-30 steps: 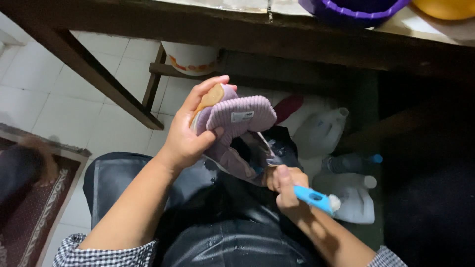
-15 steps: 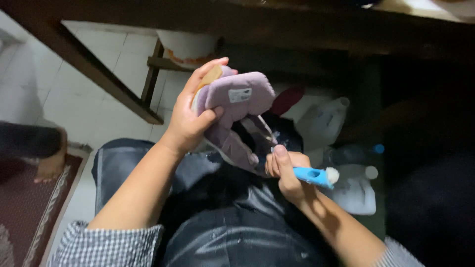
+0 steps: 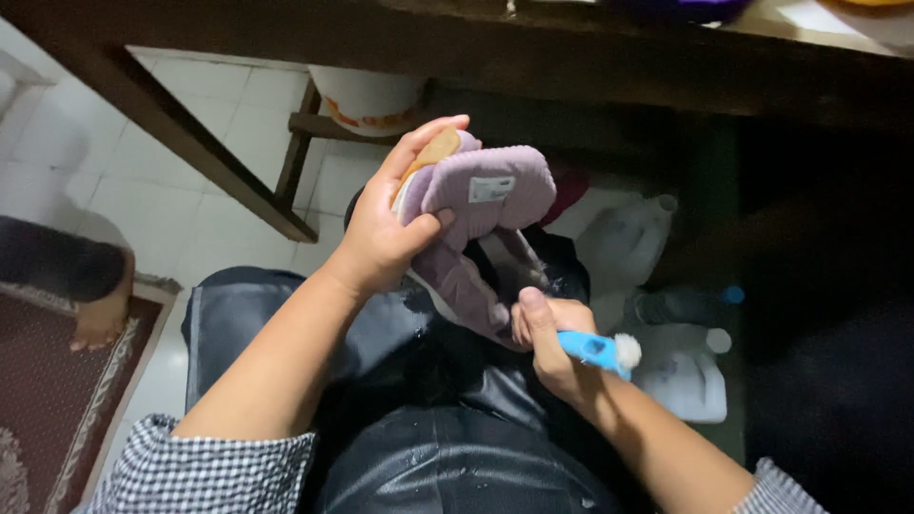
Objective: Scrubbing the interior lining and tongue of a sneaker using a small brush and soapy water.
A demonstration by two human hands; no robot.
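Observation:
My left hand [image 3: 395, 224] grips a purple corduroy slipper [image 3: 476, 219] with a tan sole, holding it up by the toe end over my lap. The slipper's strap carries a small white label, and its heel end hangs down toward my right hand. My right hand [image 3: 552, 338] is closed on a blue-handled brush [image 3: 595, 350] with a white tip; the brush's working end is hidden behind the slipper. A dark wet apron [image 3: 428, 428] covers my lap beneath both hands.
A dark wooden table [image 3: 476, 48] spans the top, its leg slanting down at left. White plastic jugs [image 3: 666, 362] stand on the floor at right. A white bucket [image 3: 367, 95] sits under the table. Another person's bare foot [image 3: 95, 319] rests on a red rug [image 3: 48, 400] at left.
The view has shifted slightly; both hands keep their hold. The slipper stays up in my left hand while the right hand with the brush stays at its lower end.

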